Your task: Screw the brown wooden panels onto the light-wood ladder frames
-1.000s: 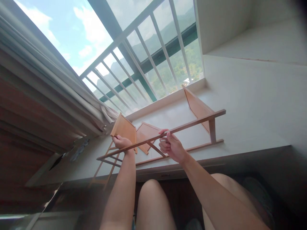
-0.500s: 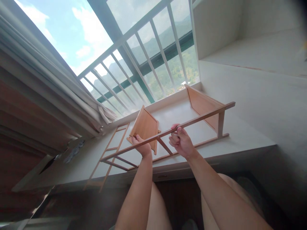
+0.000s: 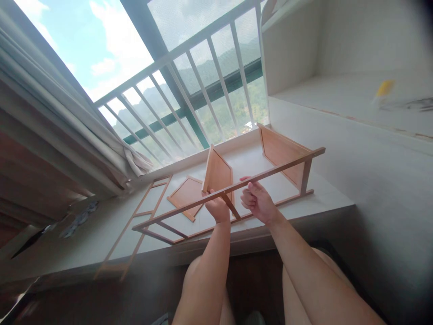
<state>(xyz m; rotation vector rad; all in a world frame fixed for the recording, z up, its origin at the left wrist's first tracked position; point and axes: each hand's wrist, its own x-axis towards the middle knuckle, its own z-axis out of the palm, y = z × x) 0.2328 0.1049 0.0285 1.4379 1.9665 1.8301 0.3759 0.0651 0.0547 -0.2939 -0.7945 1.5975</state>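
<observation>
Both arms are bare over their visible length. The left forearm [image 3: 206, 280] is smooth and rounded, narrowing to a slim wrist; the left hand [image 3: 218, 209] is bare, its fingers partly obscured. The right forearm [image 3: 301, 264] is bare and similarly tapered, ending in a bare right hand [image 3: 259, 203] with slender fingers. The left leg [image 3: 191, 274] shows bare at a rounded knee; the right leg [image 3: 290, 293], partly covered, is also bare. Fingernail detail is indistinct.
</observation>
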